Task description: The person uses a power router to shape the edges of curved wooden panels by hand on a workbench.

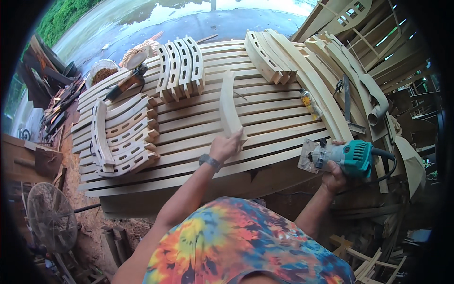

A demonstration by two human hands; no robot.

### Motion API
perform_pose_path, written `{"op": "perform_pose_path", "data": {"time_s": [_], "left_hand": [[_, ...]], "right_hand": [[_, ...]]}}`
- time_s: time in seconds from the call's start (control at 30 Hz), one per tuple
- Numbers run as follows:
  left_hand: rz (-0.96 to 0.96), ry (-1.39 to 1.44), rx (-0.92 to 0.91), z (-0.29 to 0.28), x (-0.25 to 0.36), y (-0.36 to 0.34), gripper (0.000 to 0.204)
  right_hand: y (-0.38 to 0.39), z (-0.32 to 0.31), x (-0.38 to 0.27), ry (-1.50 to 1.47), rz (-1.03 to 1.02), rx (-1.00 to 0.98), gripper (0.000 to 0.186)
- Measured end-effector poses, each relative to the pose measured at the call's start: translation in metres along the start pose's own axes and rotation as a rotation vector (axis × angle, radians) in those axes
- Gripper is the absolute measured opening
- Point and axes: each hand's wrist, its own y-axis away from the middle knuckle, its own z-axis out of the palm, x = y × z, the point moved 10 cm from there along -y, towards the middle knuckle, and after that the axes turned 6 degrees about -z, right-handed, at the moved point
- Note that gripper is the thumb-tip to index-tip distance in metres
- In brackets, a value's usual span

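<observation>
My left hand (227,146), with a dark watch on its wrist, grips the near end of a plain curved wooden piece (228,102). That piece lies on the slatted wooden top (274,111), its far end pointing away from me. My right hand (335,177) is wrapped around a teal and grey trim router (354,158) with a clear base plate. The router is tipped on its side, off the table's near right edge, with the base facing left. A thin dark bit or rod (240,95) lies right of the curved piece.
Slotted curved pieces stand in groups at the left (127,137), far middle (179,66) and far right (269,57). An angle grinder (127,81) rests at the far left. A yellow-labelled bottle (310,105) and scissors (338,87) lie right. A fan (49,217) stands lower left.
</observation>
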Motion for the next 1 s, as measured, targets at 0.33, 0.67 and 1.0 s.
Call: {"op": "perform_pose_path", "data": {"time_s": [0.33,0.67,1.0], "left_hand": [[0.163,-0.115,-0.025,0.006,0.027,-0.008,0.08],[0.476,-0.251,0.103,0.009,0.035,0.01,0.092],[0.727,-0.73,0.342,0.047,-0.005,0.002,0.107]], "right_hand": [[0.018,0.026,-0.016,0.053,-0.012,-0.019,0.083],[0.03,0.039,0.005,-0.026,0.075,-0.024,0.082],[0.012,0.113,0.085,-0.099,0.104,-0.037,0.056]]}}
